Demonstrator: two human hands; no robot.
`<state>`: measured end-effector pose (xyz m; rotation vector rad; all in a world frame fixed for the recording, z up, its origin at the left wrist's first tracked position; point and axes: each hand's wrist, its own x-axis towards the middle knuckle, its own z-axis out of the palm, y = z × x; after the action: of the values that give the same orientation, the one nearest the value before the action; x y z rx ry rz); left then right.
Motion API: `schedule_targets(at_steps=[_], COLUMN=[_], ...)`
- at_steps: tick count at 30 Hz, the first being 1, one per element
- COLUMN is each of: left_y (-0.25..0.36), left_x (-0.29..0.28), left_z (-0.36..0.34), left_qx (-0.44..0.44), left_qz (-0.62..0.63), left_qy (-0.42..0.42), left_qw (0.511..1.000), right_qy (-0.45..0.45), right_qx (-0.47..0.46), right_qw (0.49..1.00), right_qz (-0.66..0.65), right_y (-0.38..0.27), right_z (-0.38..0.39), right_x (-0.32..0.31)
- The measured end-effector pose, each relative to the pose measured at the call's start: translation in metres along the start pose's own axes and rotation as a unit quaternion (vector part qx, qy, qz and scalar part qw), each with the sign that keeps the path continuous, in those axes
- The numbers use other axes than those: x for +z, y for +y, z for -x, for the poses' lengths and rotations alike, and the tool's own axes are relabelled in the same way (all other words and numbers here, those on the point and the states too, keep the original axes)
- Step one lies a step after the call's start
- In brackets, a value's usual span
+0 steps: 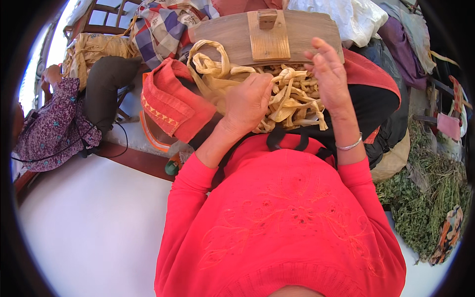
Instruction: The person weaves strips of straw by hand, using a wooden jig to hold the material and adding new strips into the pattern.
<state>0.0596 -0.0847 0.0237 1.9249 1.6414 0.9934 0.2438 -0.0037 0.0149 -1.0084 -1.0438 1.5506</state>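
Across my lap lies a braided piece of tan, flat plant strips (292,99), knotted and looped, with loose ends hanging toward me. My left hand (247,103) is closed at the left side of the braid, its fingers bent around a tan strip (210,63) that loops up beyond it. What lies inside the fist is partly hidden. My right hand (329,76) is raised over the braid's right side, fingers stretched out, with nothing seen in it. Just beyond the braid stands a wooden board (222,37) with a lighter upright piece and a peg.
A red towel (173,101) drapes over my left side. At the left sits another person in a purple patterned sleeve (54,126), near a bundle of tan strips (96,49). White sacking (341,17) lies at the back, and dried green plants (425,193) are heaped at right.
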Motion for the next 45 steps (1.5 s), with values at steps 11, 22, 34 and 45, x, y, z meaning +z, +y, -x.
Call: schedule_targets(at_steps=[11, 22, 34, 45], left_y=[-0.021, -0.033, -0.090, -0.086], left_x=[-0.025, -0.022, -0.005, -0.002], left_z=[-0.034, -0.063, -0.074, -0.071], left_qx=[-0.040, -0.191, -0.257, -0.118], left_qz=[0.148, 0.356, 0.299, -0.167], left_qy=[-0.171, -0.246, -0.045, 0.013], left_qw=[0.973, 0.881, 0.918, 0.979], right_qy=[-0.304, -0.199, -0.106, -0.114], right_qx=[0.020, 0.206, 0.092, -0.235], right_qw=[0.838, 0.953, 0.975, 0.806], right_qz=[0.452, 0.100, 0.173, 0.532], right_y=[-0.050, -0.028, 0.018, 0.027], right_z=[-0.010, -0.033, -0.057, -0.052], right_x=[-0.015, 0.002, 0.024, 0.010])
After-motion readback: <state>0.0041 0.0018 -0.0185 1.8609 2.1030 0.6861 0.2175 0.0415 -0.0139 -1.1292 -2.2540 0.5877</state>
